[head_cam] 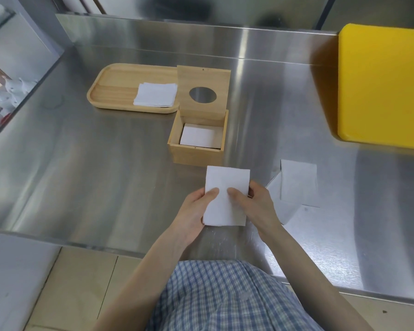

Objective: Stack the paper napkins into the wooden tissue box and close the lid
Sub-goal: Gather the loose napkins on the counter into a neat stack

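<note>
A folded white napkin (226, 187) is held flat between my left hand (194, 211) and my right hand (256, 206), thumbs on top, just in front of the wooden tissue box (196, 154). The box stands open on the steel counter with white napkins (198, 137) inside. Its lid (203, 91), with a round hole, stands upright at the back. Left of the box, a wooden tray (115, 87) carries a small stack of napkins (155, 94).
A partly unfolded napkin (294, 187) lies on the steel counter (81, 163) to the right of my hands. A yellow cutting board (382, 87) sits at the right. The counter's front edge runs just below my wrists.
</note>
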`<act>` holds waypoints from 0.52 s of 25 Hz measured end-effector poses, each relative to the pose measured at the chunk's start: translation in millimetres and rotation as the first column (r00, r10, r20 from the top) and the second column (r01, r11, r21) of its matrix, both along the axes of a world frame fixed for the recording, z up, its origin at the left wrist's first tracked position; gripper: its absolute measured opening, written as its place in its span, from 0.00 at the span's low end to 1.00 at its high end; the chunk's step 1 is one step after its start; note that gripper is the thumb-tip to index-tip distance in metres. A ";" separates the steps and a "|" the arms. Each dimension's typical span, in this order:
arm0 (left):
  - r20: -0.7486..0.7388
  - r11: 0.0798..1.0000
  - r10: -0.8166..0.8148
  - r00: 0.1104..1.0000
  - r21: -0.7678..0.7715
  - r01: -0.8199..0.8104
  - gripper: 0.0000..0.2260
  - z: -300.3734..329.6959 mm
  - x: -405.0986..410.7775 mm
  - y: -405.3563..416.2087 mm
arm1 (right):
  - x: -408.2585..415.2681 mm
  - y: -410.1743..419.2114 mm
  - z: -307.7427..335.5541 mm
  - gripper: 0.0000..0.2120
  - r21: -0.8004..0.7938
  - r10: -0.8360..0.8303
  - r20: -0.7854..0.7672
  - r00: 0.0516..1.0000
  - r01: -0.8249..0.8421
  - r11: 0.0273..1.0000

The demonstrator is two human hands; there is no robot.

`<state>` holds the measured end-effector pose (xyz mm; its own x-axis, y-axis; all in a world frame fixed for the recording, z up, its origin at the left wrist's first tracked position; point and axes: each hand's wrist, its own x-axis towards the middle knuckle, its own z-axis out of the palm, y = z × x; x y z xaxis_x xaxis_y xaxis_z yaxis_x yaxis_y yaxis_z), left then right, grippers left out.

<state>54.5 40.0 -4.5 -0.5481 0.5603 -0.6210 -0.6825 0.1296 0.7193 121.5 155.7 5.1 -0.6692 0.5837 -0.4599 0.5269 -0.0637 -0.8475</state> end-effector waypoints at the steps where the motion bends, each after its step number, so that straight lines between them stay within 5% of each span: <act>1: -0.013 1.000 -0.003 1.000 -0.004 0.003 0.11 -0.2 1.2 0.5 | 0.3 1.2 -0.3 0.17 -0.001 0.013 -0.001 1.000 -0.013 1.000; 8: 0.034 0.999 0.016 0.999 -0.044 -0.014 0.11 -1.6 -1.7 18.2 | 17.9 44.0 -1.3 0.04 0.022 -0.084 -0.014 0.996 0.084 0.996; 13: 0.055 0.999 -0.046 0.997 -0.005 0.046 0.14 1.5 -2.8 37.6 | 41.3 97.1 -10.4 0.12 0.428 -0.170 0.193 0.966 0.073 0.901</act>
